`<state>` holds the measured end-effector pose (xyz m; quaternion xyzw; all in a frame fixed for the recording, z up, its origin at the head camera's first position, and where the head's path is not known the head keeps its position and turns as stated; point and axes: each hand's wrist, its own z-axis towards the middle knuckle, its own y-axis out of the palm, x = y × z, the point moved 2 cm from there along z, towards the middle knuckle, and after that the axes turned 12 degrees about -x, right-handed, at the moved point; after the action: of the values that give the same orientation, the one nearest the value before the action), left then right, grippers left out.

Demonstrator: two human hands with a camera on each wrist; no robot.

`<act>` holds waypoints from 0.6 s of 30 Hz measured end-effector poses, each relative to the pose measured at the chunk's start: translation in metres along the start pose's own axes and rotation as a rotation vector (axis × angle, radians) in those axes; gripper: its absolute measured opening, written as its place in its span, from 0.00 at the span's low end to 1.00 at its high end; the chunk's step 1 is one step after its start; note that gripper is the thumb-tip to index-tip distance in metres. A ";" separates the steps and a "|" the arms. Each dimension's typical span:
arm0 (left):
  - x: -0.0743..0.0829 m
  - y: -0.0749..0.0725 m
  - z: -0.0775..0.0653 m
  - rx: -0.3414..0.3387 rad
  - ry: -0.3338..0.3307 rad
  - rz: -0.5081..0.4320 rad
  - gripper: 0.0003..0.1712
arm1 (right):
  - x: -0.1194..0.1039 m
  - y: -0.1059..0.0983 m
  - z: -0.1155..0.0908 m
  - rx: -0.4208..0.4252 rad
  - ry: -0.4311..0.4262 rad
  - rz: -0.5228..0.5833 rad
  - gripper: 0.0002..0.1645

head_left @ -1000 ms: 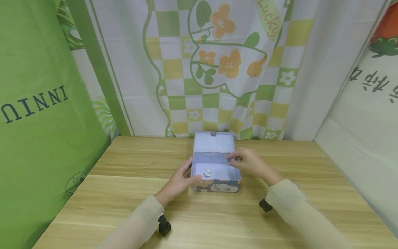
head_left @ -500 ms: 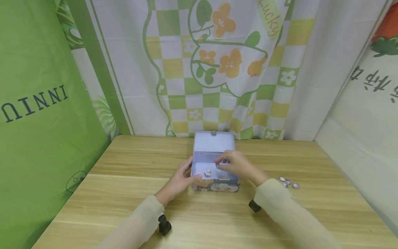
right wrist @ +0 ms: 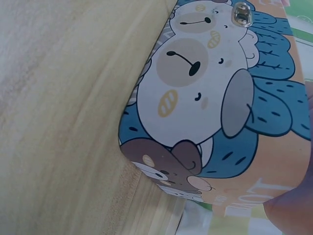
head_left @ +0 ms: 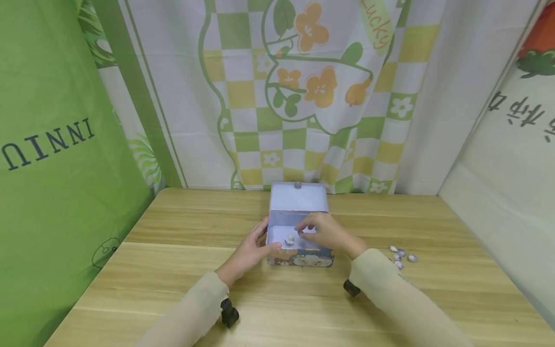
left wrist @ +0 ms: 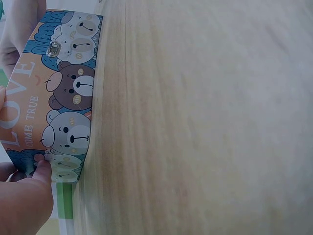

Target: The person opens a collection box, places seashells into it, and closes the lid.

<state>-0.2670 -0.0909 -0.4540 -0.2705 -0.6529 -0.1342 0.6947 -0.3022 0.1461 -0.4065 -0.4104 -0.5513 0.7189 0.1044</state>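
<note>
An open tin box (head_left: 300, 259) with a bear-printed front stands on the table, its pale lid (head_left: 298, 197) tipped back. My left hand (head_left: 249, 253) grips the left side of the box; in the left wrist view its thumb (left wrist: 41, 181) presses the front corner. Over the box interior, my right hand (head_left: 327, 231) pinches a small shell (head_left: 299, 233), mostly covered by the fingers. Below those fingertips, small white shells (head_left: 289, 239) lie on the box floor. The right wrist view shows the printed front (right wrist: 195, 88) and its metal clasp (right wrist: 242, 14) up close.
Several white and purple shells (head_left: 400, 255) lie loose on the wooden table (head_left: 173, 279), to the right of the box beside my right sleeve. A patterned curtain (head_left: 312, 120) hangs just behind the lid, with green cloth (head_left: 52, 193) on the left.
My right hand has moved left and a little lower, from the box's right rim to over its middle. The sleeve has uncovered the loose shells. My left hand stays on the box.
</note>
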 end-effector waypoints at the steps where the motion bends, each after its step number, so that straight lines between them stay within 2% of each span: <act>1: 0.000 0.000 0.000 0.000 0.001 0.000 0.51 | 0.000 0.000 0.000 0.000 0.000 0.000 0.10; 8: -0.001 0.000 0.000 0.004 0.006 0.003 0.50 | 0.001 0.000 -0.001 -0.002 0.014 -0.012 0.13; 18: 0.001 0.001 0.000 0.002 0.003 0.008 0.51 | 0.000 -0.005 -0.007 -0.002 0.008 -0.024 0.12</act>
<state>-0.2661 -0.0905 -0.4529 -0.2720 -0.6508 -0.1313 0.6966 -0.2985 0.1525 -0.4028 -0.4068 -0.5563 0.7155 0.1148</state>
